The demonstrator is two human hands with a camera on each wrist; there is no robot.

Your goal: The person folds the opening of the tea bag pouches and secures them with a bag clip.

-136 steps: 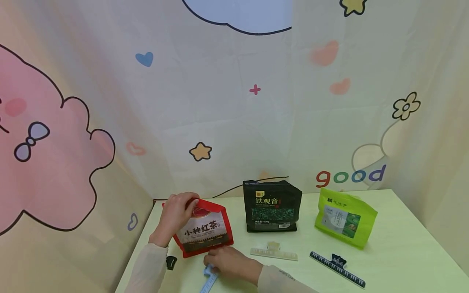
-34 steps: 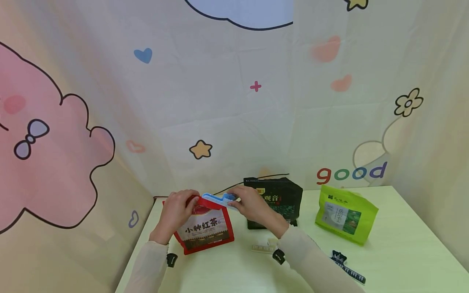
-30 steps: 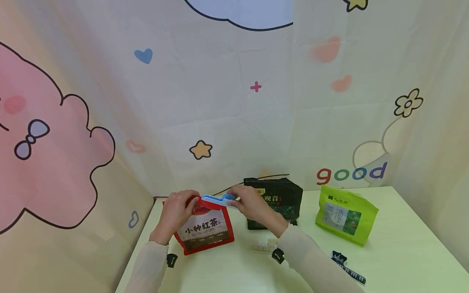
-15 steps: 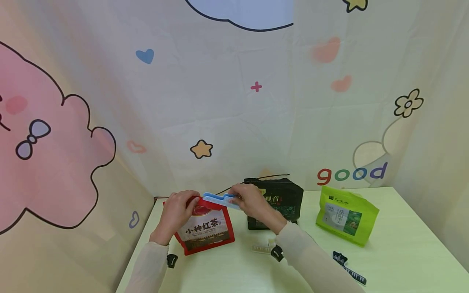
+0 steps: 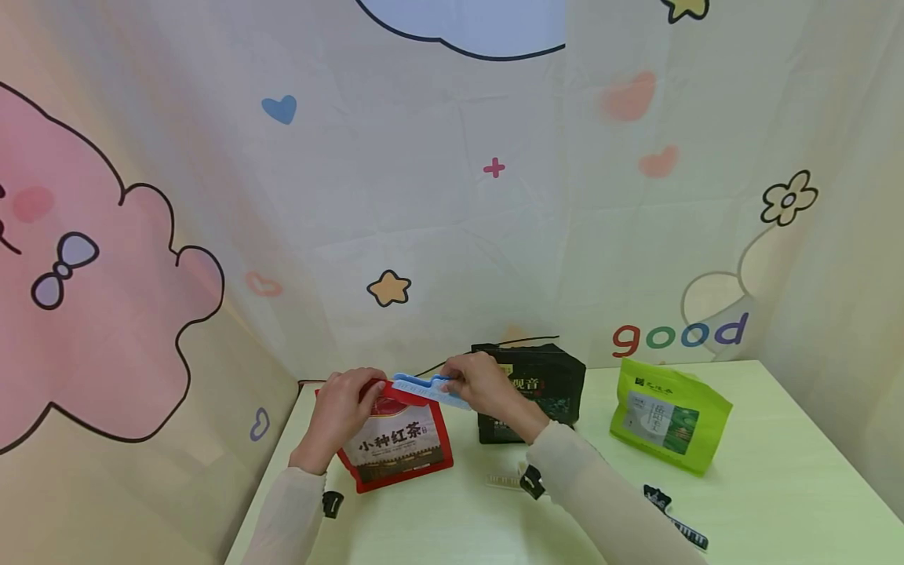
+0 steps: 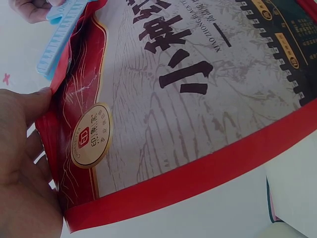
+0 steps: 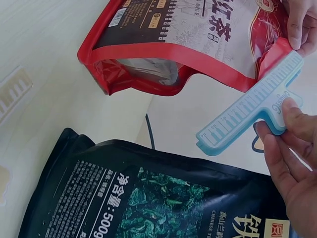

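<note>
A red tea bag (image 5: 399, 439) stands tilted on the table. My left hand (image 5: 342, 408) grips its top edge at the left, thumb in front, as the left wrist view shows for the same hand (image 6: 22, 158). My right hand (image 5: 483, 384) pinches the handle of a light-blue piano-key bag clip (image 7: 247, 106) between thumb and fingers. That clip lies along the top edge of the bag, one end against the red folded strip near my left fingers, the other sticking out past the bag's right side. Whether the strip sits between the clip's jaws, I cannot tell.
Behind my right hand stands a black tea bag (image 5: 530, 424). To the right is a green tea bag (image 5: 667, 420). A cream clip (image 5: 503, 480), partly behind the right sleeve, and a black piano-key clip (image 5: 688, 535) lie on the table (image 5: 424, 526).
My right hand has lifted the blue clip from the table to the bag's top. Over the last second the clip has turned slightly, its key print facing forward. The left hand holds its place.
</note>
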